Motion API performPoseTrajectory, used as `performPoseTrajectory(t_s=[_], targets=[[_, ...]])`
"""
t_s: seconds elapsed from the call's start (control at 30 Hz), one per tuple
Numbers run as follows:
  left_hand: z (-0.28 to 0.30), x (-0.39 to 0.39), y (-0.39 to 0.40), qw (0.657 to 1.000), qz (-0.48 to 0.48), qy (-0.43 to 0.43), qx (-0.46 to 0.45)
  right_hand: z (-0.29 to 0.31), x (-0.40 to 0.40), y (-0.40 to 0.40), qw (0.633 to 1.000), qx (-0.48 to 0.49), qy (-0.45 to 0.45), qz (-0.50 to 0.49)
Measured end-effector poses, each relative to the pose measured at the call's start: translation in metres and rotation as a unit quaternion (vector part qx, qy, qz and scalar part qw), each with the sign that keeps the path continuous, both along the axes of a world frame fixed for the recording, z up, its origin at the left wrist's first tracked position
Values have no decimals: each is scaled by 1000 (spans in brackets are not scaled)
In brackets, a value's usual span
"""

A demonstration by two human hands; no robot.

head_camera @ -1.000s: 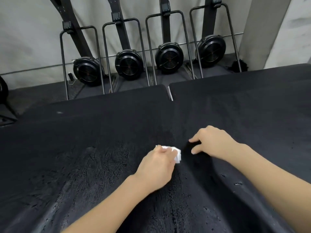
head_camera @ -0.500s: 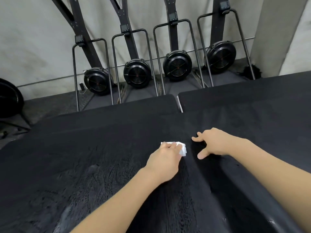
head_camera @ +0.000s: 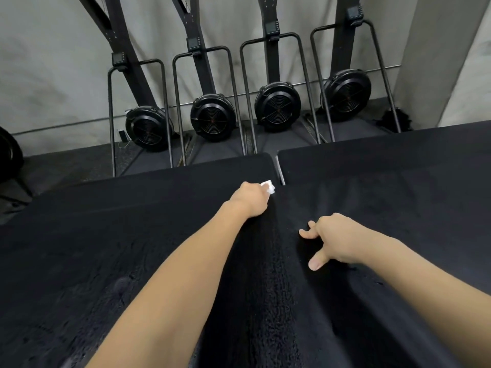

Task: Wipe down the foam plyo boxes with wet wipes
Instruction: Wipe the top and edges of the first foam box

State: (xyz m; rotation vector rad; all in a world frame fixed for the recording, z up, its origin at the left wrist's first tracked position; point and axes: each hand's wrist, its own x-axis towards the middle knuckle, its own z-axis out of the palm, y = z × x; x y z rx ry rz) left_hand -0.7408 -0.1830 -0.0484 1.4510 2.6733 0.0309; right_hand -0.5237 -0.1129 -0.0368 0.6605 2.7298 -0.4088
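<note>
Now left hand [head_camera: 251, 199] grips the wet wipe [head_camera: 268, 186] at the box seam [head_camera: 276, 224] running away; right hand [head_camera: 333, 240] rests spread.

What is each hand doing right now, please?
Left hand: closed on the wet wipe, pressing it on the left plyo box.
Right hand: open, fingertips resting on the right plyo box.

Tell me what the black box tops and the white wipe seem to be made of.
Box tops: probably a matte black vinyl or fabric cover over foam; the surface dents and creases where the right hand presses. A beaded wet sheen nearer the camera suggests little soaks in. Wipe: soft white nonwoven cloth, bunched in the left hand.
</note>
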Motion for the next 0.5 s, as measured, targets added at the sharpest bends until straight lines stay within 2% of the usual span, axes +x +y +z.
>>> performPoseTrajectory(t_s=[0.07, 0.13, 0.3, 0.43, 0.5], targets=[[0, 13, -3, 1000, -3, 22, 11, 0, 1, 0, 1000, 1, 1, 1], [-1, 30, -15, 998, -28, 0, 54, 0, 2, 0, 1000, 4, 7, 4], [-23, 76, -67, 973, -192, -31, 127, -2, 5, -1, 1000, 19, 13, 11], [-22, 67, -57, 976, -174, -61, 118, -6, 3, -1, 1000, 13, 10, 5], [-20, 50, -27, 985, -143, -24, 97, -9, 2, 1, 1000, 14, 9, 3]])
